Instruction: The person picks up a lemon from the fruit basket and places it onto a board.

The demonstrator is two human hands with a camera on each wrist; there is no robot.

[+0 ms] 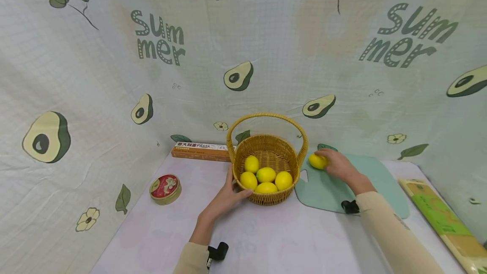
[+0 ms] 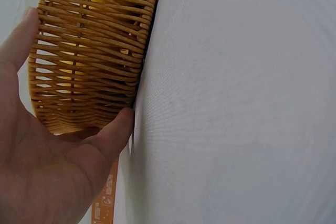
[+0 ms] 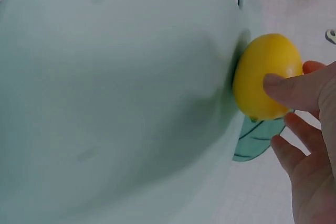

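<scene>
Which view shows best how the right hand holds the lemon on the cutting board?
The right wrist view: the lemon lies on the cutting board, the right hand touching it with thumb and fingers. The head view shows it small, partly covered. The left wrist view shows only basket.

Beige sleeves — black wrist mounts

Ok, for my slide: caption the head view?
Left hand steadies wicker basket; right hand holds lemon on cutting board.

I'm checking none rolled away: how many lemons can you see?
6. Five lemons lie in the wicker basket; more may be hidden beneath them. One lemon is on the green cutting board, under the right hand.
</scene>
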